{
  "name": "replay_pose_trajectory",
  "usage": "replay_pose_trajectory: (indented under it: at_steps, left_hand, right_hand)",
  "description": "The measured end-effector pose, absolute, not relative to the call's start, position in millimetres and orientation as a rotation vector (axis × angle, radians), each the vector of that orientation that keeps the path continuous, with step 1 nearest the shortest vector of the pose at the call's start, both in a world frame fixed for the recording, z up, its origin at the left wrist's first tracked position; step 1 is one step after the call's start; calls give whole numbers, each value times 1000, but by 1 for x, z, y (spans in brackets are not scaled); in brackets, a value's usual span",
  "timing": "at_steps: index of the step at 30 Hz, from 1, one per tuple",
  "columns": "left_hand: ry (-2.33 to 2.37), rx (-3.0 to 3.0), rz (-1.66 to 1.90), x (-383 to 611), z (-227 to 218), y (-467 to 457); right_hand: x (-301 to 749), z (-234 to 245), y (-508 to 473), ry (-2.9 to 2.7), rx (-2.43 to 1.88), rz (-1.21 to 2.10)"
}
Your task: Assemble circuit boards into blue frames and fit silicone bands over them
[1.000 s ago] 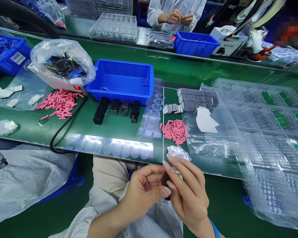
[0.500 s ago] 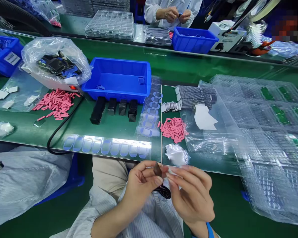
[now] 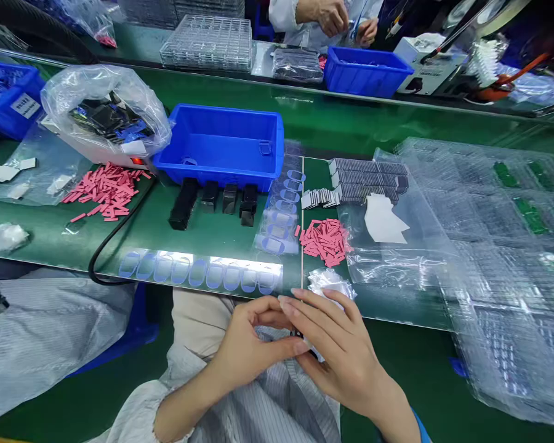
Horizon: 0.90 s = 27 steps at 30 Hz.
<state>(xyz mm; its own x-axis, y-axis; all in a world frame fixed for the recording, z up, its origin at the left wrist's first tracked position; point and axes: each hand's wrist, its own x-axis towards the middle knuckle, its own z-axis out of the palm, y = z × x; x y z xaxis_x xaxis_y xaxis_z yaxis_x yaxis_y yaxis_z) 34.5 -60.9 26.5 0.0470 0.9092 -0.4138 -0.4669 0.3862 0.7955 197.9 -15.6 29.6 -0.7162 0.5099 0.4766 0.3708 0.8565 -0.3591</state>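
Observation:
My left hand (image 3: 244,347) and my right hand (image 3: 339,351) meet over my lap, just below the table's front edge. Their fingers are pressed together around a small dark part (image 3: 300,335), of which only a sliver shows between them. A crumpled bit of clear film (image 3: 327,280) lies on the table right above my right fingers. A pile of small pink strips (image 3: 325,241) sits just beyond it. A strip of blue oval stickers (image 3: 198,271) lies along the table edge to the left.
A blue bin (image 3: 224,147) stands mid-table with black blocks (image 3: 212,200) in front. Stacked grey parts (image 3: 367,178) and clear plastic trays (image 3: 498,246) fill the right. A bagged box (image 3: 104,120) and more pink strips (image 3: 104,191) lie left. Another person's hands (image 3: 346,18) work across the belt.
My hands have dropped slightly and closed over the dark part, which showed more plainly between my fingertips before. My right fingers now lie over my left ones.

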Motion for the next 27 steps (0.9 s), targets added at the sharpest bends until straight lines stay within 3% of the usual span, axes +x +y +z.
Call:
replay_pose_trajectory:
  at_steps: [2,7,9,11,17,27]
  left_hand:
    - [979,585,1092,33,28,-63]
    - [509,488,930,42,28,-67]
    - [445,373,935,47,27,-68]
    - [472,293,973,51,27,-68]
    - [736,421,1125,47,22,-69]
    - [802,567,1155,46,28,-72]
  right_hand:
    - [195,34,-16,-2360,-618,431]
    - [189,35,-29,-1839,-671,1316]
    - [189,38,-33,-1744,-664,1477]
    - [192,41,-32,-1711,-710,1409]
    - [199,52,-19,-2003,-896,708]
    - [198,48,-23,-1965,-861,718]
